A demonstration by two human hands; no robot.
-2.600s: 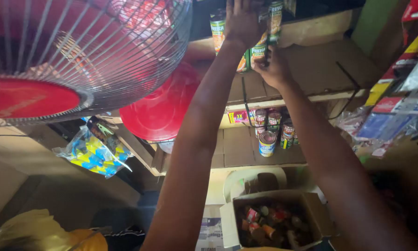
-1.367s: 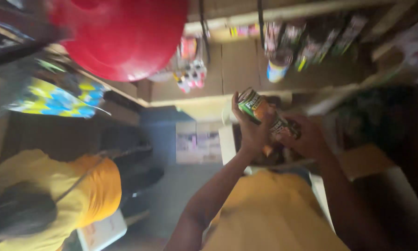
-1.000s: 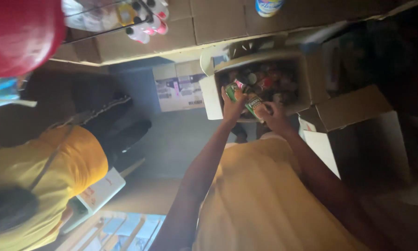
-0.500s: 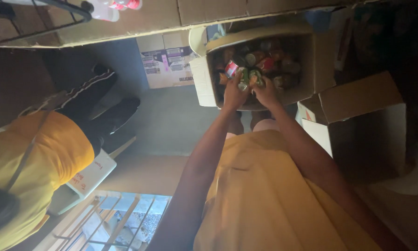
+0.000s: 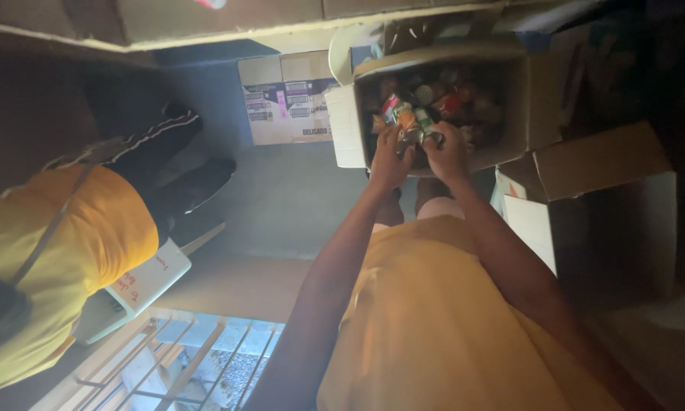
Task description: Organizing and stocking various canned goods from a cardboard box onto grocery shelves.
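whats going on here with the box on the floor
A person in a yellow top reaches both hands into an open cardboard box full of small colourful cans. The left hand and right hand together grip a few small cans just above the pile. Another person in a yellow shirt sits to the left, holding a white board.

Looks like a small shop's stock corner or storeroom, dim. Top centre of frame: open brown cardboard carton [image 5: 514, 99] packed with small colourful tins and packets. Just left of it, a closed printed cardboard box [image 5: 285, 99] on the grey concrete floor [image 5: 281, 202]. Right side: another opened brown carton with flaps up [image 5: 597, 164]. Top edge: pale wooden shelf board [image 5: 228, 23]. Left: a seated person in a yellow shirt [image 5: 60, 251] with a white notepad [image 5: 140, 285]. Bottom: metal window grille [image 5: 167, 361].
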